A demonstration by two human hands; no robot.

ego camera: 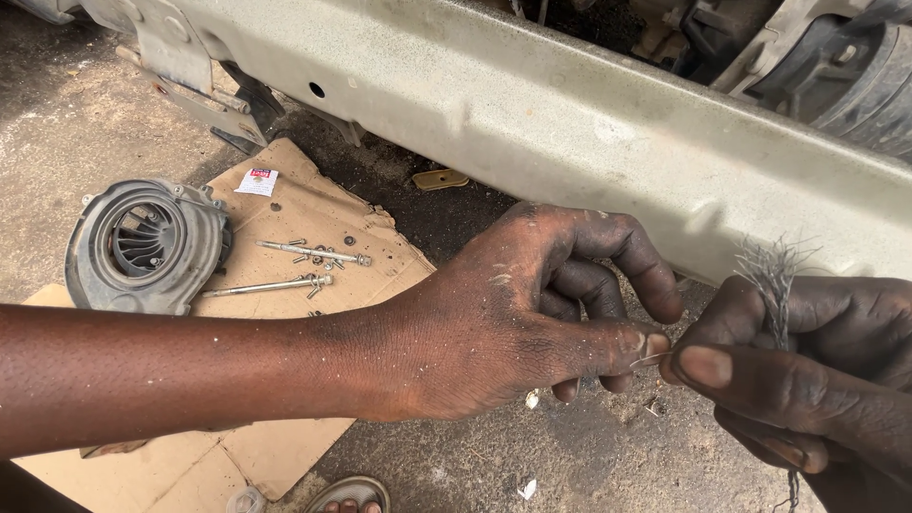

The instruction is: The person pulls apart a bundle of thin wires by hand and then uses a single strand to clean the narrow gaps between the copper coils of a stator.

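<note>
Head view: left hand [532, 313], grease-stained, thumb and forefinger pinched together on single thin wire strand [650, 359]. Right hand [817, 370] closed around frayed wire bundle [774, 285], loose ends fanning up above fist, tail hanging below. Hands nearly touching, low in front of pale metal bumper beam [532, 114]. On cardboard sheet [313, 214] at left, on concrete ground: round grey fan housing [144, 245], two long bolts [313, 253], small fasteners beside them.
</note>
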